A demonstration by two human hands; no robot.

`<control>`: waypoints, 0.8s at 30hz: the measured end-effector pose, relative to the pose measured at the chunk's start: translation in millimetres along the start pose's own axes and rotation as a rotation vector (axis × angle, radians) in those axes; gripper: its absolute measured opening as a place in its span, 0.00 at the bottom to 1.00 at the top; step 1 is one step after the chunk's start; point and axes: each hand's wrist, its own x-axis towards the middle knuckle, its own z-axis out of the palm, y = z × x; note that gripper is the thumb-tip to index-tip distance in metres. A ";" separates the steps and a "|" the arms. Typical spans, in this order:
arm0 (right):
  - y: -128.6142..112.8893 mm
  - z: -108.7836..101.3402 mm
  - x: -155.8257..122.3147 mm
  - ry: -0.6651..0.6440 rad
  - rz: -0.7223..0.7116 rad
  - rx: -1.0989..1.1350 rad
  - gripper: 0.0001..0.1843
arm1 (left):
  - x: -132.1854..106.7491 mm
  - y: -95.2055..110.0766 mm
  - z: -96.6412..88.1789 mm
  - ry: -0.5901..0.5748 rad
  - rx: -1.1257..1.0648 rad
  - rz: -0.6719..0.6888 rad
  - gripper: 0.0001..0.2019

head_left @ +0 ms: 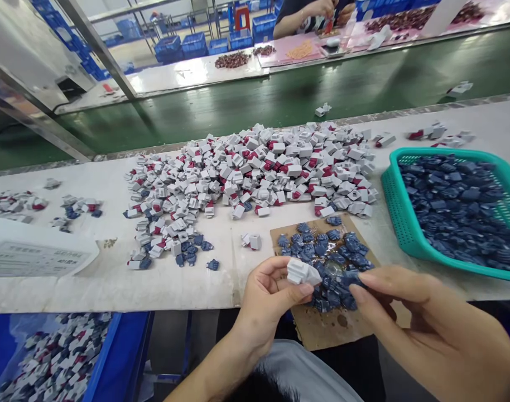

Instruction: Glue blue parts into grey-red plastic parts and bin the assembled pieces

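The left hand (pixel 267 304) is closed on a white plastic moulded part (pixel 301 272), which is pinched between the thumb and fingers (pixel 280 267). The right hand (pixel 431 324) is held just beside it, its fingers (pixel 374 285) pressed together on a dark blue moulded part (pixel 349 278); the two parts are not seen to touch.

Directly beneath the fingers of both hands, a cardboard sheet (pixel 322 329) is laid, bearing a heap of dark blue parts (pixel 326 251). Beyond the fingers, a wide spread of white parts with red markings (pixel 255 167) is lying on the worktop (pixel 112 285). To the right of the right-hand fingers, a teal plastic basket (pixel 389 190) is found filled with dark blue parts (pixel 460 195). Well left of the left-hand fingers, a printed paper sheet (pixel 37 259) is placed. Below the worktop edge, a blue crate (pixel 116 346) is seen holding mixed parts (pixel 54 357). Far ahead, past a green conveyor belt (pixel 280 95), a co-worker's hands (pixel 317 11) are seen at a separate worktop.
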 end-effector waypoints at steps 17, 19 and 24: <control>-5.8 1.8 19.3 -0.298 -0.163 0.125 0.12 | -3.5 -3.1 -6.8 -0.096 0.232 0.185 0.15; -3.7 -0.9 23.3 -0.373 -0.164 0.182 0.14 | -3.7 -3.5 -11.0 -0.122 0.295 0.228 0.14; 5.5 -3.5 23.8 -0.536 -0.143 0.288 0.13 | -4.7 -4.3 -17.2 -0.198 0.447 0.230 0.12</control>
